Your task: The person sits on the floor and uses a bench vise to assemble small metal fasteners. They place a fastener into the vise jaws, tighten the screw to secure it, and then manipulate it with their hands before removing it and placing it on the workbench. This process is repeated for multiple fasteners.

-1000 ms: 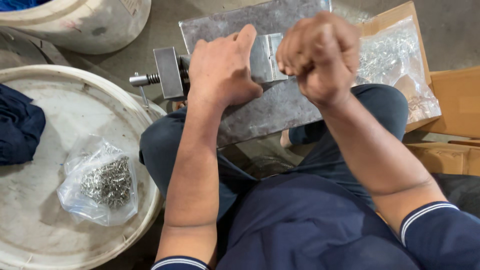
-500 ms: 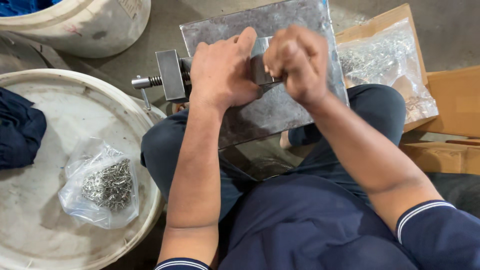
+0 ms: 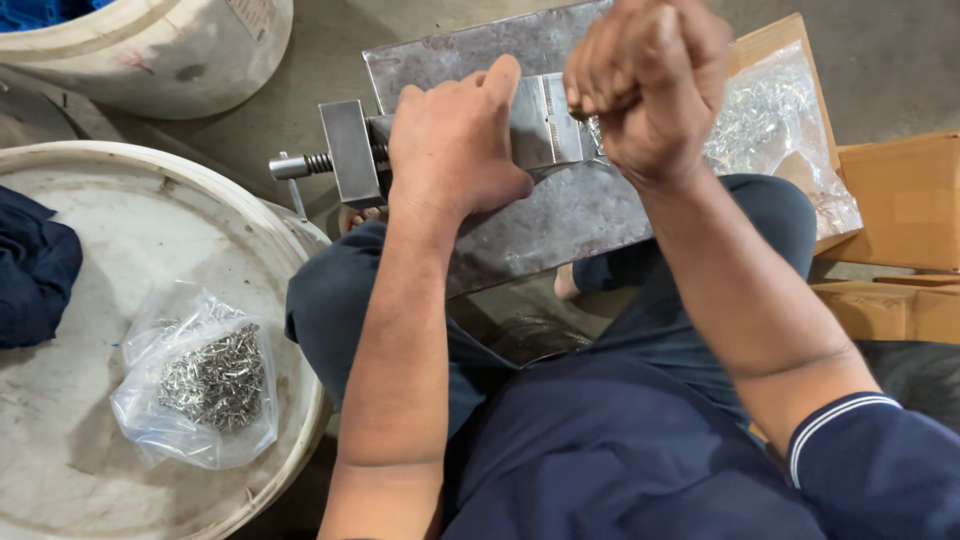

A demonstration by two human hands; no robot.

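Our left hand (image 3: 455,150) lies flat on the grey metal vise (image 3: 545,125), fingers loose. Above it, our right hand (image 3: 645,85) makes a tight fist (what's inside, we cannot tell).

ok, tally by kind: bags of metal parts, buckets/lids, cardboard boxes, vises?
Clear bags of small metal parts: 2 (on white bucket lid, in open box)
White buckets: 2 (, lidded)
Cardboard boxes: 3 ()
Metal vise: 1
Total: 8
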